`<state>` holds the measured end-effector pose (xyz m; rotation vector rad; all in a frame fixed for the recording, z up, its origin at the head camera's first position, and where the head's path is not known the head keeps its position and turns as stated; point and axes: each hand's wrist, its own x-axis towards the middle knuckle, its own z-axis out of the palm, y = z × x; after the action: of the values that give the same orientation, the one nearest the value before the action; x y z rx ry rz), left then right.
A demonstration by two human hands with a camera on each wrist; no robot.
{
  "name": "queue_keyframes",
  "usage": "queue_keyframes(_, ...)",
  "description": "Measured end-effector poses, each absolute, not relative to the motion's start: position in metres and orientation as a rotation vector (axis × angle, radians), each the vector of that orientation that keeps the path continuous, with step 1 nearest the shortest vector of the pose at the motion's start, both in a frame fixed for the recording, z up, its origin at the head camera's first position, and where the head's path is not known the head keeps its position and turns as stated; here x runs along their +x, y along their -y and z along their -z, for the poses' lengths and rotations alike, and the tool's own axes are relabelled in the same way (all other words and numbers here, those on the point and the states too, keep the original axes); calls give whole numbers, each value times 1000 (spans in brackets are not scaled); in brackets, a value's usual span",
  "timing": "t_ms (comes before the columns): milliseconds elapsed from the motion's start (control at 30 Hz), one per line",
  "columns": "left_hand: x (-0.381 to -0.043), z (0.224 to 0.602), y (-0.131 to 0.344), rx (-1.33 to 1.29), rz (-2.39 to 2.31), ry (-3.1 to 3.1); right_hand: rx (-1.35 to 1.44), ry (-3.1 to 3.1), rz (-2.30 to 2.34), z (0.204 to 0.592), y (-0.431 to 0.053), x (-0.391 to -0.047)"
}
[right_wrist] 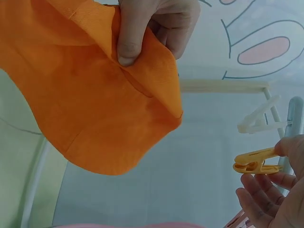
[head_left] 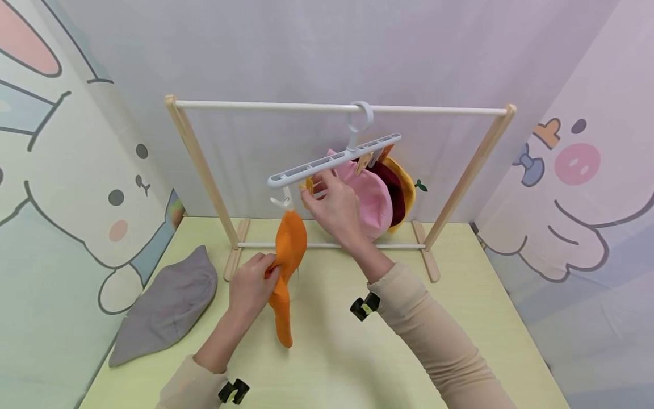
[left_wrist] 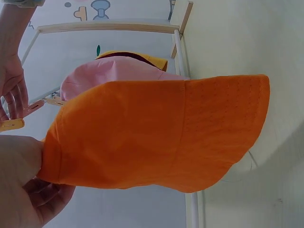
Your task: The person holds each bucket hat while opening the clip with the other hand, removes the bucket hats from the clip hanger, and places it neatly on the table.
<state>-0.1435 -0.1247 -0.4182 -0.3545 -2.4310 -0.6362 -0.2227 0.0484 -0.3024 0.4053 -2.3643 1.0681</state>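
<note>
My left hand (head_left: pixel 252 284) grips an orange bucket hat (head_left: pixel 292 244), thumb over the cloth, below the left end of a pale blue clip hanger (head_left: pixel 309 168). My right hand (head_left: pixel 337 207) pinches a yellow clothespin (right_wrist: pixel 259 160) on that hanger between thumb and fingers. A white clothespin (right_wrist: pixel 259 118) hangs beside it at the hanger's end, apart from the hat in the right wrist view. Farther along the hanger, clothespins hold a pink hat (head_left: pixel 375 204), a dark red hat (head_left: pixel 392 184) and a yellow hat (head_left: pixel 407 190) with a green leaf.
The hanger hooks over the white top rod (head_left: pixel 265 106) of a wooden-legged rack, with a lower rod (head_left: pixel 327 246) near the tabletop. A grey hat (head_left: pixel 166 307) lies on the pale yellow table (head_left: pixel 337 352) at left. Cartoon-printed curtains stand around the table.
</note>
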Motion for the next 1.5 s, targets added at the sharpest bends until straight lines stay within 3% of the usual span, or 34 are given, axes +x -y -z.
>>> queue_keyframes(1500, -138, 428, 190, -256, 377, 2559, 424, 2369, -1110, 306, -49, -224)
